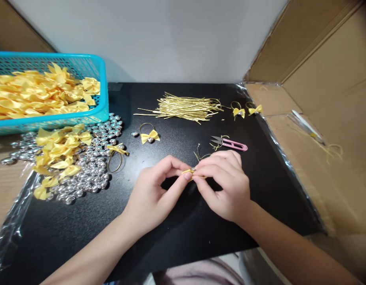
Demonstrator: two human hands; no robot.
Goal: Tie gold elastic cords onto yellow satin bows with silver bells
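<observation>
My left hand (156,194) and my right hand (227,188) meet over the black table, thumbs and fingertips pinched together. Between them is a small yellow ribbon bow (187,172), mostly covered by the fingers. A bit of silver shows beside it, too hidden to name surely. Just beyond the right fingers lie pink-handled thread snips (237,145), blades apart, with cord scraps around them. Left of the hands, a gold cord loop (114,163) carries a yellow bow. Farther back lies another loop with a yellow bow (150,136) and a silver bead.
A turquoise basket (103,89) of yellow bows stands at the back left. Silver beads (89,178) and loose bows (62,150) spread before it. A bundle of gold cords (189,107) lies at the back. Cardboard (325,79) walls the right side, near a white-handled tool (306,124).
</observation>
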